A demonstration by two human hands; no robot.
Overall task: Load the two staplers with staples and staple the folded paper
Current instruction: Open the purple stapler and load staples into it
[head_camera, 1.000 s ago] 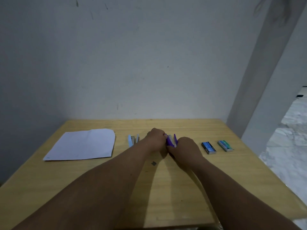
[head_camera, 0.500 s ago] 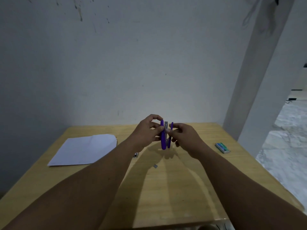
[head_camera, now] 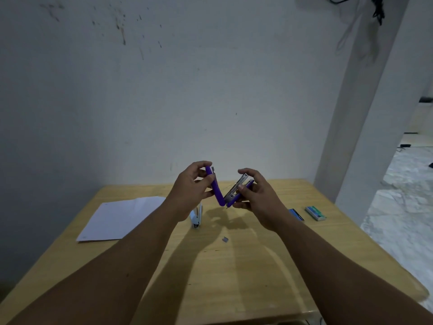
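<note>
Above the table's middle I hold a purple stapler [head_camera: 219,195] swung wide open in a V. My left hand [head_camera: 193,186] pinches its purple top arm, which points up. My right hand [head_camera: 254,195] grips the base and the metal staple channel, tilted to the right. A light blue stapler [head_camera: 196,218] lies on the wooden table [head_camera: 234,277] just below my left wrist. The white folded paper [head_camera: 119,218] rests flat at the left. A small strip of staples [head_camera: 225,239] lies loose near the centre.
Two staple boxes sit at the right: a dark blue one [head_camera: 296,214], partly hidden by my right forearm, and a green one [head_camera: 315,213]. A white wall stands behind the table and a pillar rises at the right, with marble floor beyond.
Both hands lifted the purple stapler off the table and pulled its halves apart, from nearly closed to a wide V. The blue stapler stayed on the table.
</note>
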